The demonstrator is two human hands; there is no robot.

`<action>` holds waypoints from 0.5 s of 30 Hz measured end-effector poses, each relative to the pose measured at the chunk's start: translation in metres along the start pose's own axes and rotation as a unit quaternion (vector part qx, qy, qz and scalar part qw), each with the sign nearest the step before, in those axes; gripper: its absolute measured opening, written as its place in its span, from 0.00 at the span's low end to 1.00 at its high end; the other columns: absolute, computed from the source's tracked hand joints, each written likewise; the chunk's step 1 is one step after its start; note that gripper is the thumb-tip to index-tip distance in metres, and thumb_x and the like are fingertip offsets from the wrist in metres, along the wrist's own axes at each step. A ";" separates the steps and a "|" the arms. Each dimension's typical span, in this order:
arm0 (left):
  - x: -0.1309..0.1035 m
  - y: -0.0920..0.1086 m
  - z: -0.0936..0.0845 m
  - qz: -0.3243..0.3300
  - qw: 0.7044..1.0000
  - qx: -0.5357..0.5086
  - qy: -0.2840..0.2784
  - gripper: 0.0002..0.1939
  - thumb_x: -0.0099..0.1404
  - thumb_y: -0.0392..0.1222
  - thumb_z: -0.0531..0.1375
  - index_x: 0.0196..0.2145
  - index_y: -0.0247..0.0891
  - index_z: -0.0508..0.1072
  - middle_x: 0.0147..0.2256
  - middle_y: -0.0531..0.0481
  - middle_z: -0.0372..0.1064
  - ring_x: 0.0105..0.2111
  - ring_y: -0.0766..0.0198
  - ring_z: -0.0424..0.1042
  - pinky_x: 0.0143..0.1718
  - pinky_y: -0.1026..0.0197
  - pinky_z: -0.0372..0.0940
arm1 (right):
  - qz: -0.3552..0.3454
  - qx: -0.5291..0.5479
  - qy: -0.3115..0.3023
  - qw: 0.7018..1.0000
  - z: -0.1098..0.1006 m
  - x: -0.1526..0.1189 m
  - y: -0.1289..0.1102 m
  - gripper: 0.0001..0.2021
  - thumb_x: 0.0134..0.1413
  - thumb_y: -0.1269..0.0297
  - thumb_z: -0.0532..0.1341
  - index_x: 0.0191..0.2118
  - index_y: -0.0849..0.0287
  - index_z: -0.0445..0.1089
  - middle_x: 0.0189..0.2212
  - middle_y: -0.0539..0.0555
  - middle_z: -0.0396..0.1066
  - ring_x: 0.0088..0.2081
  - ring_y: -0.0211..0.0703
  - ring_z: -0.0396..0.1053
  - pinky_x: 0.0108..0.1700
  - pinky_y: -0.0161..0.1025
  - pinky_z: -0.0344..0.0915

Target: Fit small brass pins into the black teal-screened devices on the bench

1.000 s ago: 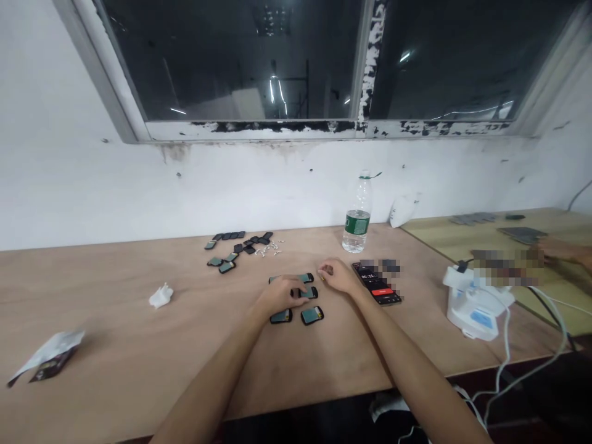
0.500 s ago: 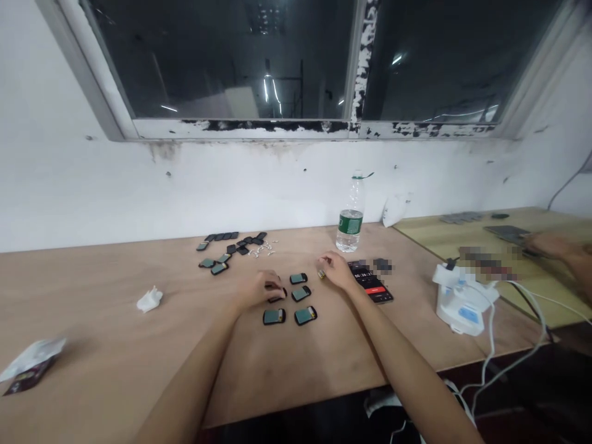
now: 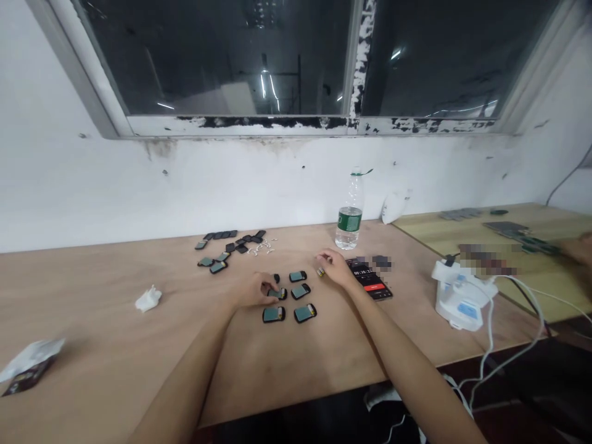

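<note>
Leftward over the wooden table [image 3: 185, 357], the left hand [image 3: 253, 290] has been shifted, from the right-hand piece of the middle row to the left middle piece [image 3: 278, 294]. At the far right, another person's hand [image 3: 583, 248] has been drawn toward the edge of view. By the left fingers, curved with thumb and forefinger apart, the left middle piece is straddled; whether it is gripped cannot be told. Behind them, the left far piece [image 3: 276, 279] is mostly hidden. Four more green-faced pieces [image 3: 305, 312] are laid out in the open beside and nearer than these. The fingers of the right hand [image 3: 337, 269] are curled inward, with a small yellow-ended part [image 3: 320, 272] seen at the tips; whether it is grasped cannot be made out. Close beside the right wrist, space is taken up by a phone [image 3: 377, 288], with a bottle [image 3: 349, 220] stood beyond. Farther right, a white device [image 3: 459, 302] is crossed by cables. Dark pieces [image 3: 225, 235] and white bits [image 3: 259, 248] are scattered toward the wall; a crumpled tissue [image 3: 148, 298] and a wrapper [image 3: 30, 370] are left well clear.
</note>
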State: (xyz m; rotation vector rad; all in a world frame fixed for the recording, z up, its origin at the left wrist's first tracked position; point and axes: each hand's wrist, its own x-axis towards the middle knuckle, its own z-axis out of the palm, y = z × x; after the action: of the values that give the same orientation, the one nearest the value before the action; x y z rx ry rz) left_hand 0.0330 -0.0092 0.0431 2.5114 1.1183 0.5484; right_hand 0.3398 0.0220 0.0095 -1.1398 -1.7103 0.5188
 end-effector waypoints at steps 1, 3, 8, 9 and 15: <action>-0.001 0.001 0.000 0.004 1.000 -0.001 -0.004 0.10 0.53 0.45 0.70 0.34 0.41 0.82 0.29 0.52 0.75 0.25 0.66 0.70 0.25 0.66 0.62 | 0.003 0.014 -0.001 1.000 0.000 0.000 -0.001 0.12 0.63 0.58 0.57 0.38 0.57 0.76 0.39 0.54 0.77 0.39 0.46 0.72 0.45 0.42 0.66; -0.001 0.001 0.000 0.016 1.000 -0.006 -0.003 0.10 0.53 0.43 0.70 0.35 0.41 0.82 0.32 0.51 0.76 0.26 0.65 0.71 0.27 0.66 0.64 | 0.004 0.033 -0.005 0.999 0.002 0.000 -0.004 0.13 0.63 0.57 0.57 0.38 0.57 0.76 0.40 0.55 0.77 0.40 0.46 0.72 0.45 0.43 0.66; 0.002 0.007 0.000 0.070 0.994 -0.041 0.068 0.06 0.56 0.42 0.68 0.33 0.41 0.80 0.36 0.49 0.78 0.34 0.61 0.75 0.36 0.63 0.70 | -0.011 0.048 -0.033 0.998 0.007 -0.006 -0.022 0.13 0.63 0.56 0.57 0.39 0.57 0.76 0.40 0.56 0.77 0.40 0.46 0.72 0.44 0.42 0.67; 0.003 0.008 0.000 0.078 0.992 -0.046 0.087 0.06 0.57 0.42 0.67 0.33 0.41 0.80 0.37 0.48 0.78 0.35 0.61 0.76 0.38 0.62 0.70 | -0.022 0.052 -0.044 0.997 0.009 -0.008 -0.026 0.12 0.63 0.56 0.58 0.40 0.57 0.76 0.40 0.56 0.77 0.40 0.46 0.72 0.44 0.42 0.67; 0.008 0.008 0.009 0.107 0.983 -0.028 0.148 0.06 0.61 0.43 0.66 0.36 0.41 0.81 0.38 0.47 0.77 0.41 0.58 0.76 0.46 0.58 0.72 | -0.036 0.089 -0.175 0.980 0.023 -0.022 -0.048 0.10 0.57 0.57 0.65 0.40 0.56 0.70 0.38 0.54 0.76 0.39 0.45 0.73 0.43 0.41 0.69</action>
State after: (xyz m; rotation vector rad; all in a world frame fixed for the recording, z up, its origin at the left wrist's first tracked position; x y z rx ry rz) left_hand 0.0470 -0.0097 0.0408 2.5734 0.9152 1.0249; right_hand 0.2995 -0.0158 0.0259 -0.8904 -1.9518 0.8487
